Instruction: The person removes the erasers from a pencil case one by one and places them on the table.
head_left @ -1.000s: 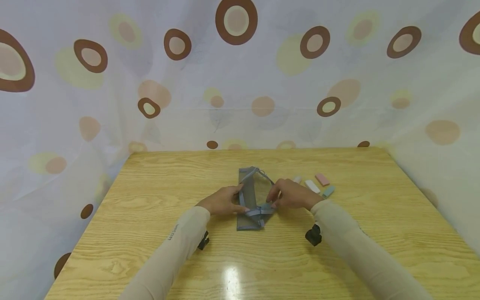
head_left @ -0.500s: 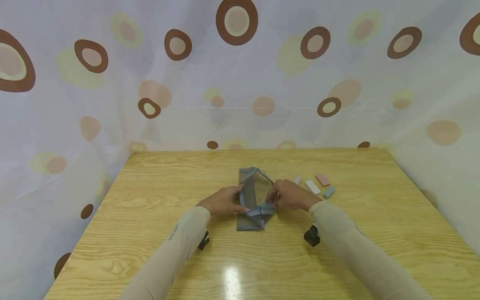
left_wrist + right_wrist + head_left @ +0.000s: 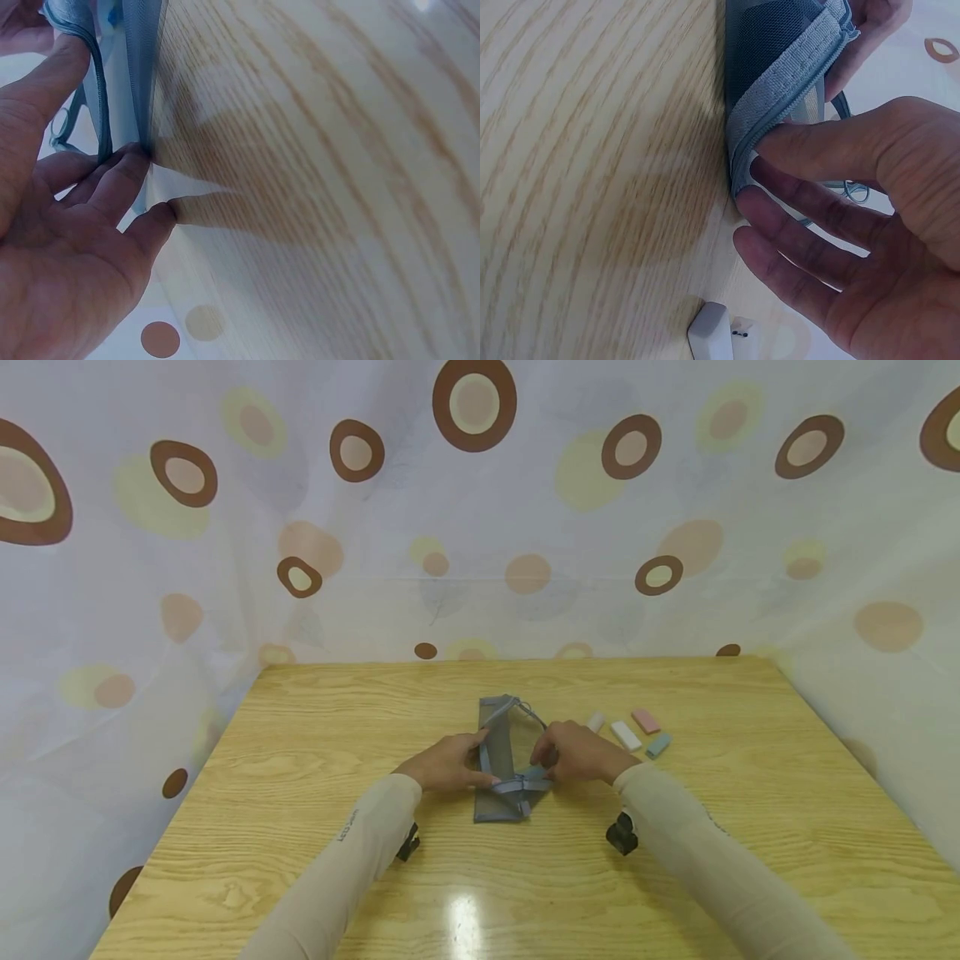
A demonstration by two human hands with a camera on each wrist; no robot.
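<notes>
A grey-blue mesh zip pouch [image 3: 495, 808] lies on the wooden table with its mouth spread wide. My left hand [image 3: 446, 762] grips its left side, thumb over the near zip edge [image 3: 97, 82] and fingers against the outside. Across from it, my right hand [image 3: 577, 752] pinches the opposite zip edge [image 3: 780, 109] between thumb and fingers. In the right wrist view the pouch's mesh wall [image 3: 769, 41] bulges beside that edge. What the pouch holds, if anything, cannot be made out.
Right of the pouch lie several small eraser-like blocks: a white one [image 3: 626, 735], a pink one [image 3: 645, 721], a teal one [image 3: 658, 745] and a pale one [image 3: 595, 722] partly behind my right hand. A patterned curtain [image 3: 480, 527] hangs behind the table [image 3: 315, 727].
My right hand and wrist have shifted very slightly left and toward me, still pinching the pouch's edge. The left hand keeps its hold; the blocks stay put.
</notes>
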